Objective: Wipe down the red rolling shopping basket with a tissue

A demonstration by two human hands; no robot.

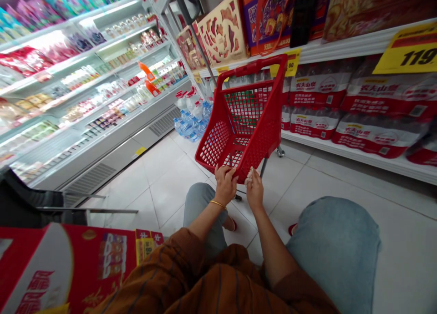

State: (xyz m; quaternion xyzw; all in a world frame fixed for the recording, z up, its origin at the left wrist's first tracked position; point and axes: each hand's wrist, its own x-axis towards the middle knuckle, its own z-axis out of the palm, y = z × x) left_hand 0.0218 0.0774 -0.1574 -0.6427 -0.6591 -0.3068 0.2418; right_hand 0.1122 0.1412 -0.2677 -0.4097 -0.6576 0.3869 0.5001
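A red plastic shopping basket cart [254, 118] stands tilted on the white tiled floor in front of me, with its handle at the top. My left hand [225, 183] grips the basket's near bottom edge, fingers curled over it; a gold bangle sits on that wrist. My right hand [254, 189] is closed beside it at the same edge, pinching a small pale crumpled thing I cannot make out. My knees in blue jeans show below, and brown striped sleeves cover my arms.
A lit chiller cabinet [85, 91] with drinks and packets runs along the left. Shelves [341, 45] on the right hold boxed goods and shrink-wrapped water packs, with yellow price tags. Bottled water packs [191, 118] lie on the floor behind the basket. A red carton [61, 268] sits at lower left.
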